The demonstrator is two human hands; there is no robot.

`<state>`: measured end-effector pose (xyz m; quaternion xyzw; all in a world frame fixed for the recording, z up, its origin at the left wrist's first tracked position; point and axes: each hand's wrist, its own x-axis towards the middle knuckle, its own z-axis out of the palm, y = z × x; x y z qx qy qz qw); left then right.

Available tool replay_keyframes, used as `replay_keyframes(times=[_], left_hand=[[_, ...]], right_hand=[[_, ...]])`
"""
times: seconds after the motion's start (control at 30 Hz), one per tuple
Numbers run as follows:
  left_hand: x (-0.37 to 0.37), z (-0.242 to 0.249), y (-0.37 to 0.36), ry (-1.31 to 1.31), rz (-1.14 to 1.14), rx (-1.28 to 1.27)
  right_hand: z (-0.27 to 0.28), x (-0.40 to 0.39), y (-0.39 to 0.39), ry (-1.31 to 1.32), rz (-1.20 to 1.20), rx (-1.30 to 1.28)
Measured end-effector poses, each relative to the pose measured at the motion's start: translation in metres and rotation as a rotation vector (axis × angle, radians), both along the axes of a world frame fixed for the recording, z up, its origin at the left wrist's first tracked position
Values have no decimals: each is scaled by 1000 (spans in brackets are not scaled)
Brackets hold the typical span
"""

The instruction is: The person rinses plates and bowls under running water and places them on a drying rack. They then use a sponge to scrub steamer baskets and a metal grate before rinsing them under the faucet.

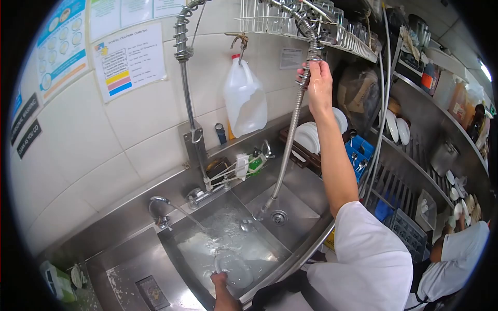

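My right hand (317, 87) is raised, its fingers wrapped round the metal spray hose (294, 122) just below its coiled spring. The hose hangs down into the right sink basin (303, 199), its lower end near the drain. Low at the front of the middle basin (181, 243), my left hand (220, 282) grips the rim of a clear round container (239, 270) partly in the water. Water runs from a tap (160, 207) into this basin. A small shiny metal piece (246, 225) shows at the divider.
White plates (307, 139) stand in a brown rack behind the right basin. Beside them is a blue cutlery basket (359, 150). A plastic jug (245, 98) hangs on the wall; a glass rack (358, 44) is overhead. Another person (456, 259) works at the right near shelves.
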<state>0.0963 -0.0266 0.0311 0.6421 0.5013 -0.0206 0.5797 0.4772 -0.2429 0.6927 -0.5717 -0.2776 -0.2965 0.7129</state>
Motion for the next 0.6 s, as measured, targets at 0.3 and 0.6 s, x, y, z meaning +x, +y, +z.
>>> replay_keyframes(times=[0.3,0.6], left_hand=[[10,-15,7,-32,57,-7],[-16,-21,-4,55,45,138]], right_hand=[[-28,-3,30,-199,-247,25],[-323,-82,99,171,-246,-546]])
